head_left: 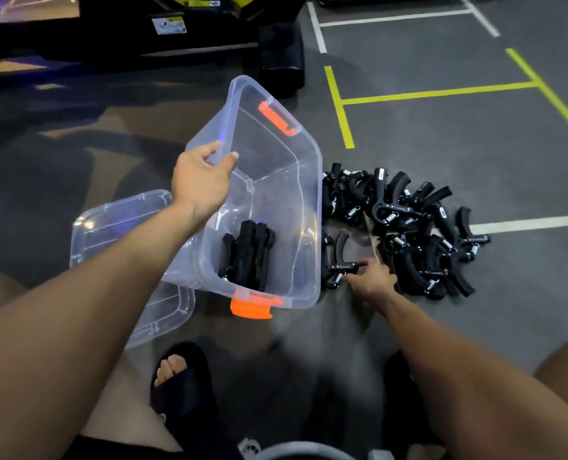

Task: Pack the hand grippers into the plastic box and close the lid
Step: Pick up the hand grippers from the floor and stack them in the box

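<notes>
A clear plastic box [309, 194] with orange latches is tipped up on the floor, its opening facing right. My left hand [202, 180] grips its upper left rim. Several black hand grippers [249, 257] lie stacked in the box's low end. Its clear lid [109, 224] lies flat on the floor to the left, partly under the box. A pile of black hand grippers [408, 227] with metal springs lies on the floor right of the box. My right hand [372, 277] pinches one hand gripper [339, 263] at the near left edge of the pile.
The floor is dark grey with yellow [438, 92] and white [528, 222] taped lines. A black machine base [276, 54] stands at the back. My foot in a black sandal [179, 380] rests on the floor below the box.
</notes>
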